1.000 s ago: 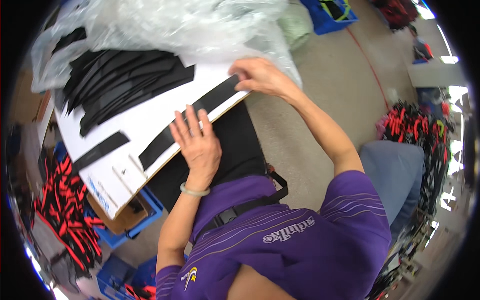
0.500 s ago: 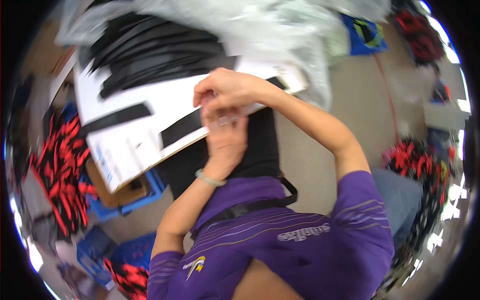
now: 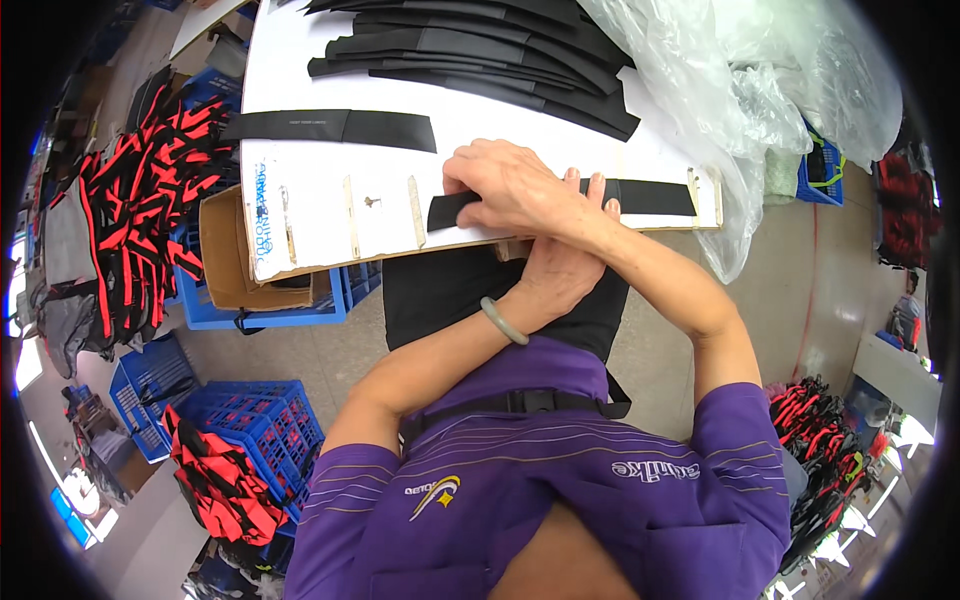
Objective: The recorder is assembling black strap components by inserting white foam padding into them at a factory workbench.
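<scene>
Mid-frame: right hand (image 3: 508, 187) half-curled at black strip (image 3: 655, 197), hold unclear; left hand (image 3: 562, 272), fingers extended, on it; crossed reach could skew it.

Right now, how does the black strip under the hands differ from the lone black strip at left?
The handled strip lies partly covered by the left hand and right hand; the lone strip is untouched. The handled strip runs along the near edge of the white board; the lone strip lies farther back, its left end crossing the board's left edge. Both are long, flat and black.
</scene>
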The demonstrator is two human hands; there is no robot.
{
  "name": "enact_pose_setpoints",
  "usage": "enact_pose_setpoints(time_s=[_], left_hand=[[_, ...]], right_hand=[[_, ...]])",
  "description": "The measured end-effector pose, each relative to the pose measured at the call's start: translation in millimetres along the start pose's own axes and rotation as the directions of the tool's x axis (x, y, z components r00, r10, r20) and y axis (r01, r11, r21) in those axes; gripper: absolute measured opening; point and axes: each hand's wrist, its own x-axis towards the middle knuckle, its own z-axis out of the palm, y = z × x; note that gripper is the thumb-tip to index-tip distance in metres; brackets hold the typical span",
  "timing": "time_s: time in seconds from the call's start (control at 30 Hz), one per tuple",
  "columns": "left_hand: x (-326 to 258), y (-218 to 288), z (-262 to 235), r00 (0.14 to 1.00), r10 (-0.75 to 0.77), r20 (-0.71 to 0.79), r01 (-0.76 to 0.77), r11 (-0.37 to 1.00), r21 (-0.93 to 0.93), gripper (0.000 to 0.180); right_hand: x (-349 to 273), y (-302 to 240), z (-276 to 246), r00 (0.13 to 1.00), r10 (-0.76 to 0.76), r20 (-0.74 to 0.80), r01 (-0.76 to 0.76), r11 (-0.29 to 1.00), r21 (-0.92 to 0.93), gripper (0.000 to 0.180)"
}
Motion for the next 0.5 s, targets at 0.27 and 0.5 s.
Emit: enact_pose_setpoints(time_s=[0.27, 0.5], left_hand=[[1, -4, -1, 0.997, 0.071, -0.034, -0.069, 0.996, 0.048, 0.046], [3, -4, -1, 0.984, 0.126, -0.124, -0.119, 0.991, 0.066, 0.045]], right_hand=[[4, -2, 15, 0.989, 0.118, -0.086, -0.111, 0.991, 0.074, 0.018], [1, -3, 19, 0.972, 0.159, -0.172, -0.139, 0.983, 0.124, 0.018]])
